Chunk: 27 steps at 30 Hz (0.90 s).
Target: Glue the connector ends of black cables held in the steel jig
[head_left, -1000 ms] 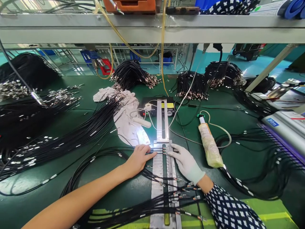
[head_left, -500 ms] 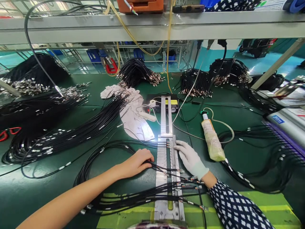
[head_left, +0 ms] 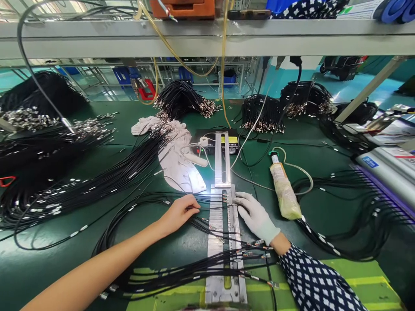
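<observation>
At a green bench (head_left: 181,246), a person's bare left hand (head_left: 180,212) pinches thumb and forefinger on a black cable (head_left: 210,208), which runs right onto a slotted metal fixture (head_left: 214,218). The gloved right hand (head_left: 256,216) lies apart from it, fingertips at the fixture's right edge; whether they clamp a cable end cannot be told. Several cable tips (head_left: 225,198) lie side by side at the fixture's central slot, just beyond the pinched cable. Good practice here, it seems, is to keep the cable straight and square to the fixture, feed with the left hand without tugging, and let the right fingertips settle each tip level with its neighbours. One cable to one groove looks the sound rule (a crossed pair would likely throw the row out of line). Nearer the person, loose cables (head_left: 184,270) sprawl across the fixture's near end and could snag a wrist. A white cloth (head_left: 177,170) lies farther left, a wrapped tube (head_left: 285,196) to the right.
</observation>
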{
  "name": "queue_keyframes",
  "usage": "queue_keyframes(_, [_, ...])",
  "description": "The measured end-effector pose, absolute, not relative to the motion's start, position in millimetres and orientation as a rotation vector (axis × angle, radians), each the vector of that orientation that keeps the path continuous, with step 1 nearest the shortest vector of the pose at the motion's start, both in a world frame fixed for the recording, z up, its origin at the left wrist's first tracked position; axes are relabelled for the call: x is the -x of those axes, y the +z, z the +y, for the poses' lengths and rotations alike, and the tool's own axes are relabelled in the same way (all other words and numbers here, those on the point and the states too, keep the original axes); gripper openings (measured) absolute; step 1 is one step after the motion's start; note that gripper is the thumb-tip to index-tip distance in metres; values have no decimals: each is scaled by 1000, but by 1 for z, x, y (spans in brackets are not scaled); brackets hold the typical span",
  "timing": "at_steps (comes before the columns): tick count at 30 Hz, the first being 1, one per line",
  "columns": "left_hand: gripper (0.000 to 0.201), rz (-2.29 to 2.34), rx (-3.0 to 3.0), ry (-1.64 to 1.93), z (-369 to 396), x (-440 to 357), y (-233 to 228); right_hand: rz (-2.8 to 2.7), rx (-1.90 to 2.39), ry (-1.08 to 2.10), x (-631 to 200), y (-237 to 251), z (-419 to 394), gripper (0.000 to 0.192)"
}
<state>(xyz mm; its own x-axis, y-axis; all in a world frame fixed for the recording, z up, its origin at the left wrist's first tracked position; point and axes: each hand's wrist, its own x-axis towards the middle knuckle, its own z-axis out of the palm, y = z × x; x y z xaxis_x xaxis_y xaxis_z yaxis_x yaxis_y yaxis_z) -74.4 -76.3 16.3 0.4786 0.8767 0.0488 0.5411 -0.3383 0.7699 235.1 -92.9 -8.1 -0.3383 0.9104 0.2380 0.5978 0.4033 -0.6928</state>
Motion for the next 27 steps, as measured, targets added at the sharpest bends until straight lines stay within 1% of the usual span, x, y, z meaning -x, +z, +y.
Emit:
queue_keyframes(3, [10,1195,-2052,559,-79,79,16,-2029,1266,687,-234,-6,-93,28])
queue_keyframes(6, [9,1220,-2152,525,-85,65,17,-1996,1247,714,-234,-7,-92,32])
queue_keyframes(10, [19,1150,-2258,512,-88,24,14,-1972,1210,740,-236,-11,-92,36])
queue_keyframes(14, [9,1087,-2247,574,-80,2,7,-1969,1189,729,-238,-12,-92,34])
queue_keyframes(21, [16,1141,-2204,687,-64,47,6,-1982,1182,736,-238,-13,-91,31])
queue_keyframes(24, [20,1101,-2258,650,-59,58,8,-1993,1192,746,-238,-12,-91,31])
queue_keyframes(27, [28,1004,-2393,573,-57,58,8,-1999,1200,746,-238,-11,-91,30])
